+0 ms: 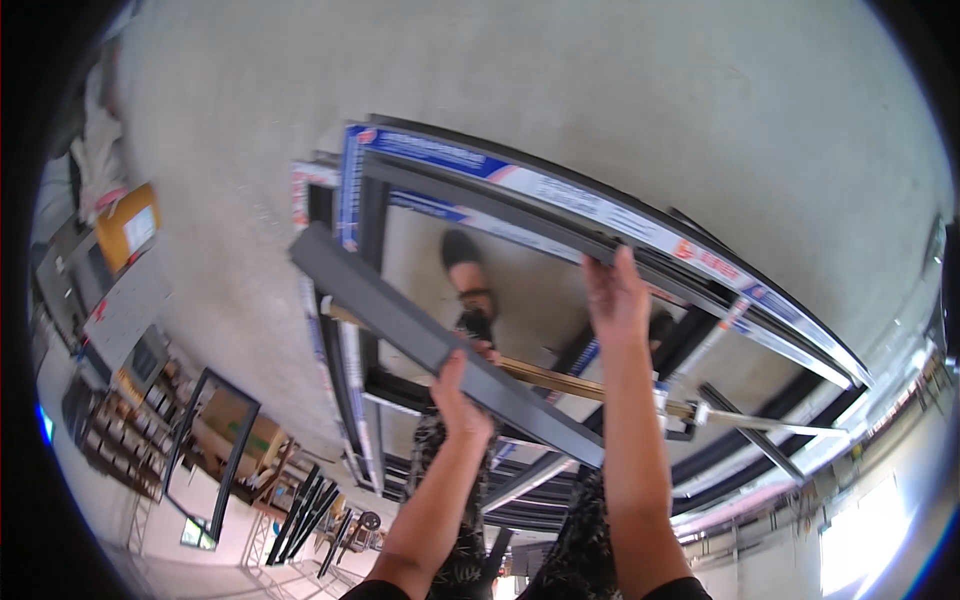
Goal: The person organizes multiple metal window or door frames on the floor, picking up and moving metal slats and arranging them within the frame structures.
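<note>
Looks to me like the handling step: left hand [465, 412] has its fingers clamped round a loose grey bar [400, 312], slanting from left of centre down to lower middle, over the labelled dark frame [440, 152] that fills the centre. Right hand [617, 300] is up right of centre with its fingertips at the frame's upper rail, but it's blurry, so can't tell if they're closed on it. I'd say the next move calls for keeping that bar clear of the brass-coloured rod [545, 377] while the right hand steadies the frame.
</note>
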`<control>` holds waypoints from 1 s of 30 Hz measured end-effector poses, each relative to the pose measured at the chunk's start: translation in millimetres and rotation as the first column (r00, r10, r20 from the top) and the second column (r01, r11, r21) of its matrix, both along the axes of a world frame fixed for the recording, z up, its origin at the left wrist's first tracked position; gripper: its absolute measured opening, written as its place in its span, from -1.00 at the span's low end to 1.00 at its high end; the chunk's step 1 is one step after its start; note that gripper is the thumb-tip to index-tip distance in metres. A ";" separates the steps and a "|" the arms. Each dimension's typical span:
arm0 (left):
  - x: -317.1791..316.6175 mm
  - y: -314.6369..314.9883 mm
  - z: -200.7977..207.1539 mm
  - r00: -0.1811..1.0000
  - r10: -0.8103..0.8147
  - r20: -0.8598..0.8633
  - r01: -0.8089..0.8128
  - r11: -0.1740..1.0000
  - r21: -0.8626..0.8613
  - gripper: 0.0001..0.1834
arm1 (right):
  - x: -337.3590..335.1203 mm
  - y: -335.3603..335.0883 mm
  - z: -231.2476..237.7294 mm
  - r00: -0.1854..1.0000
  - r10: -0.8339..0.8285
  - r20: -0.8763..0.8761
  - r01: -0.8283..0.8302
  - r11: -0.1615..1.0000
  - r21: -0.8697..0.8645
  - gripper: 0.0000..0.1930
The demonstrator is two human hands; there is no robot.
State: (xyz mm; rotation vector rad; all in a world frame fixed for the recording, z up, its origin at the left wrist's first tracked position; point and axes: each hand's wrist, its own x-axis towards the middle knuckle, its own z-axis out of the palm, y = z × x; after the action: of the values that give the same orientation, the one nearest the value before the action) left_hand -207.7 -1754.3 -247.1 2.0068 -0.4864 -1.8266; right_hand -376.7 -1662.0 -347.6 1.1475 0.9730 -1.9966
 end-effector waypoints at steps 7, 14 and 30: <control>0.4 -13.3 8.0 0.999 0.031 -0.018 -0.030 0.999 0.020 -0.54 | 0.7 -11.0 5.5 0.998 0.053 -0.027 -0.051 0.996 0.075 -0.69; -0.9 -13.0 9.0 1.000 0.023 -0.019 -0.022 0.998 0.051 -0.55 | 3.6 -12.0 4.7 0.997 0.052 -0.053 -0.044 0.990 0.136 -0.67; -9.6 -1.5 7.0 0.972 -0.102 -0.210 0.139 0.976 0.169 -0.43 | 0.2 2.8 -0.9 1.000 -0.025 -0.014 0.025 0.999 0.041 -0.56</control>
State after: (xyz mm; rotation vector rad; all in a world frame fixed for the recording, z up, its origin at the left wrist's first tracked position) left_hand -217.4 -1755.8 -240.1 1.9139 -0.4019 -2.1935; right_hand -376.5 -1659.2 -348.5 1.1751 1.0157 -2.0154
